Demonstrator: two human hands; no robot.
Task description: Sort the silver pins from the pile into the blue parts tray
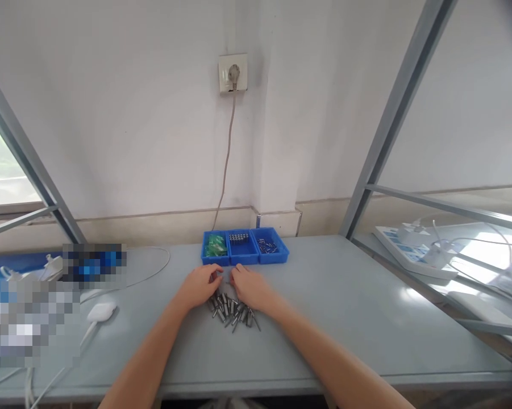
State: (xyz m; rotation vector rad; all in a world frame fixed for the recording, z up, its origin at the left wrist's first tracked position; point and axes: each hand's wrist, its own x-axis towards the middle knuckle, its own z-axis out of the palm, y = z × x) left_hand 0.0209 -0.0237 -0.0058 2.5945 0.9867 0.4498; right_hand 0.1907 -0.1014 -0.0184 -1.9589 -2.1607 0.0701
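Apparently for easy reach, we have the metal pins point(235, 312) heaped on the table point(345, 318) before the blue tray point(244, 250); our left hand point(203, 285) and right hand point(250, 288) curl at their far edge, though whether either pinches one we cannot tell; their long axes lie at mixed angles, many slanting roughly toward us.

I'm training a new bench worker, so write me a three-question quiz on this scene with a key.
1. Multiple choice: which of the three blue containers holds the green items, as seen in the picture? A) left B) middle C) right
2. True or false: a plug sits in the wall socket.
3. Fill in: the pile of metal parts near the left hand and right hand lies on the ____.

Key: 1. A; 2. True; 3. table.
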